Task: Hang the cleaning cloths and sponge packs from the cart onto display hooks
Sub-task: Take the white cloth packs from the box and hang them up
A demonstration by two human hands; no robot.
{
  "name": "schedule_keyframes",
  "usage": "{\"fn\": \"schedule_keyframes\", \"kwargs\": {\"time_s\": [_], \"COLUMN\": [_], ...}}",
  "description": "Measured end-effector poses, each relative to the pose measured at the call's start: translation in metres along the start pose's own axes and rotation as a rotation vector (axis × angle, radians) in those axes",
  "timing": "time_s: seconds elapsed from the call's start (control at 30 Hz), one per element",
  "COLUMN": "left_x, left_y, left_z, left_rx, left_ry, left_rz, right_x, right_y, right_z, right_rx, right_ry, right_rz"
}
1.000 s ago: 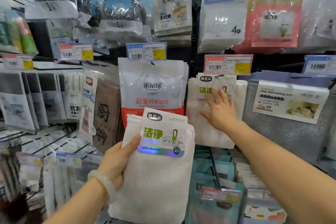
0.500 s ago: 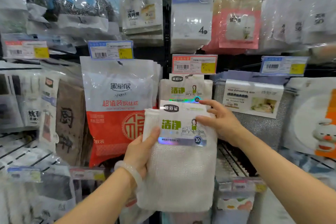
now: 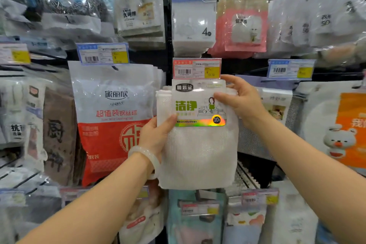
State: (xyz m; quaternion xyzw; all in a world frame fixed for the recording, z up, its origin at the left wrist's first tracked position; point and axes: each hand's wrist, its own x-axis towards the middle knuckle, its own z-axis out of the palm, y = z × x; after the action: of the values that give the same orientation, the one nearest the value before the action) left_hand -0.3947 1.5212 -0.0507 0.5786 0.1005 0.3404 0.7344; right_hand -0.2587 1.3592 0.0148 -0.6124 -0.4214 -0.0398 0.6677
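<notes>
From the head camera, both hands hold one white cloth pack (image 3: 198,144) up against a store display wall, its top edge just under a red price tag (image 3: 196,68). The left hand (image 3: 156,134) grips the pack's left edge, thumb pressed across the front beside the holographic strip and the other fingers hidden behind the mesh cloth; a pale bangle (image 3: 145,154) sits on that wrist. The right hand (image 3: 240,101) pinches the upper right corner of the header card, thumb on the printed front and fingers curled round the top edge. The pack is a clear sleeve over folded white mesh cloth, with a card bearing green characters and a round "10" mark. Whether its hole is on a hook cannot be told, since the tag covers that spot. Just to the left hangs a row of white-and-red bags (image 3: 114,121) behind a blue price tag (image 3: 103,53); what is in them does not show. Above hang a clear pack with a panda print (image 3: 138,6) holding stacked sponges, a white pack marked "4" (image 3: 194,14), and a pink packet (image 3: 242,25). To the right, silver mesh cloths (image 3: 257,140) hang beside an orange pack with a bear (image 3: 348,132).
</notes>
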Motion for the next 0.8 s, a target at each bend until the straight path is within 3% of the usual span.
{"fn": "schedule_keyframes", "kwargs": {"time_s": [0.4, 0.8], "left_x": [0.009, 0.012], "left_y": [0.005, 0.009], "left_z": [0.002, 0.005], "left_rx": [-0.057, -0.03], "left_ry": [0.005, 0.055], "left_rz": [0.041, -0.008], "right_x": [0.007, 0.017], "right_y": [0.002, 0.002], "right_z": [0.004, 0.005], "right_rx": [0.037, 0.04], "right_ry": [0.017, -0.037], "right_rz": [-0.125, -0.113]}}
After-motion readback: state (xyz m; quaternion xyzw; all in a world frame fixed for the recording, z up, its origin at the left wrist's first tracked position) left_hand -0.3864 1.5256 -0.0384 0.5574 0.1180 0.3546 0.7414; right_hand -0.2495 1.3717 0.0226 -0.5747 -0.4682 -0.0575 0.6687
